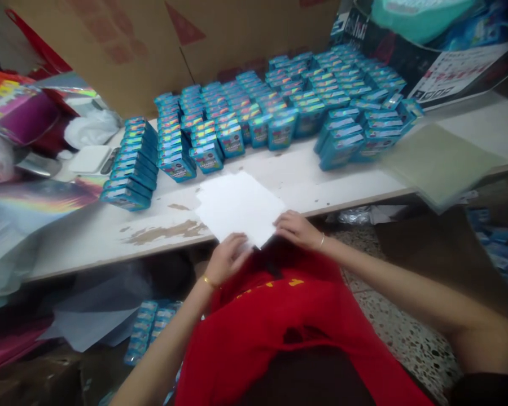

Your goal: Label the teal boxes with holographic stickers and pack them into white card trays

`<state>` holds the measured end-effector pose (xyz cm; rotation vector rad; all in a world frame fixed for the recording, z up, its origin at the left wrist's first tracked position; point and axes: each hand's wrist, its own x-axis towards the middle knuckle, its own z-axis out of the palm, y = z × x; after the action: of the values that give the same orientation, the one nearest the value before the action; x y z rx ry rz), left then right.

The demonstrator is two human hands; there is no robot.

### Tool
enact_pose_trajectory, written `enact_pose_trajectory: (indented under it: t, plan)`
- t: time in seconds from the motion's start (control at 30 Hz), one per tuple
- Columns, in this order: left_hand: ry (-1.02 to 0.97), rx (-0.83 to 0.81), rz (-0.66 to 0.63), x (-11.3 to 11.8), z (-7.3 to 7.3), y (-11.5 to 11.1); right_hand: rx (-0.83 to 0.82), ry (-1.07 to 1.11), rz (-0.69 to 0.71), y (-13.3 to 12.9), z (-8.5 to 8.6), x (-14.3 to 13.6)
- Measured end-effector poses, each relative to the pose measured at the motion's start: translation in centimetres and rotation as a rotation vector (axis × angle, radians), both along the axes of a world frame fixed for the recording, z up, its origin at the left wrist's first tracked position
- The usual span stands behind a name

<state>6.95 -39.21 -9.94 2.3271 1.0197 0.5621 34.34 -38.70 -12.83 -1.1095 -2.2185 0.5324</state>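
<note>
A white sheet (239,206), with stepped edges, lies on the front of the table and reaches past its edge towards my red apron. At its lower left edge is my left hand (228,258), fingers closed on the paper, a gold bracelet on the wrist. My right hand (298,230) pinches the sheet's right corner. Beyond the sheet, rows of small blue boxes (281,132) stand upright close together. One more row of blue boxes (129,192) stands to the left of the sheet.
Behind the boxes rises a large cardboard box (131,56). A stack of clear sheets (442,163) overhangs the table (296,183) at the right. Shiny film (38,203) and a white device (91,159) are at the left. A dark carton (449,73) stands back right.
</note>
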Motion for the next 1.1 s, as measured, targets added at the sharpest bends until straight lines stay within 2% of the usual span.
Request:
enact_pose_trajectory:
  t: [0.13, 0.27, 0.33, 0.43, 0.63, 0.73, 0.83, 0.9, 1.0, 1.1]
  plan:
    - [0.162, 0.133, -0.137, -1.4, -1.6, -0.8, 0.000, -0.020, -0.123, -1.5, 0.5, -1.4]
    - [0.095, 0.126, -0.119, -2.5, -2.8, -0.8, 0.034, -0.085, 0.012, -2.7, 0.3, 0.2]
    - [0.029, 0.075, -0.096, -2.6, -2.8, -0.6, 0.073, -0.183, 0.097, -2.8, -0.2, 1.7]
    - [-0.046, -0.026, -0.032, -2.5, -2.2, -0.2, 0.094, -0.288, 0.151, -2.7, -1.2, 3.3]
    - [-0.079, -0.140, 0.030, -2.2, -1.4, 0.2, 0.056, -0.251, 0.223, -2.6, -2.3, 4.1]
    - [-0.002, -0.107, 0.078, -1.8, -1.1, 0.1, 0.030, -0.111, 0.095, -2.4, -2.0, 3.3]
    - [0.141, -0.027, 0.133, -0.8, -0.2, -0.2, 0.013, -0.036, -0.089, -2.4, -0.5, 2.1]
    - [0.215, 0.032, 0.134, 0.3, 0.6, -0.5, 0.037, -0.121, -0.173, -2.7, 1.0, 1.4]
    - [0.342, 0.111, 0.131, 1.9, 1.6, -0.5, 0.053, -0.325, -0.217, -3.6, 2.9, 0.7]
    - [0.517, 0.171, 0.118, 3.2, 2.4, 0.1, -0.002, -0.432, -0.280, -4.5, 3.6, -0.1]
